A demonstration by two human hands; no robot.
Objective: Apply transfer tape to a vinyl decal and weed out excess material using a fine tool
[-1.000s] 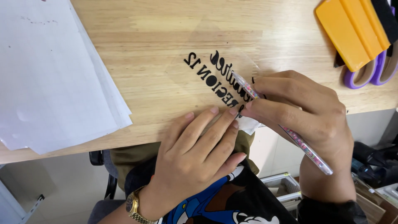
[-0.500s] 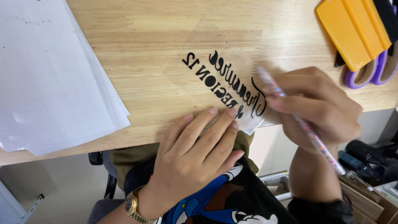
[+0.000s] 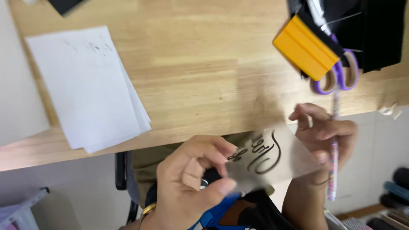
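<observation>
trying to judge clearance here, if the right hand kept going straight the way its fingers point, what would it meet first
The right hand has fingers aimed left, so it would probably meet the clear sheet with black lettering first, then the left hand pinching it. Depth is blurry.

Support surface: light wooden table (image 3: 200, 64) with visible grain, filling the upper part of the frame; its near edge runs from lower left to right. At left, a loose stack of white paper sheets (image 3: 87, 87) (edges fanned, slightly skewed). At upper right, an orange squeegee (image 3: 307, 47) lies beside purple-handled scissors (image 3: 338, 74), both touching black sheet material (image 3: 375, 30). Another dark sheet corner (image 3: 66, 5) sits at the top left edge.
</observation>
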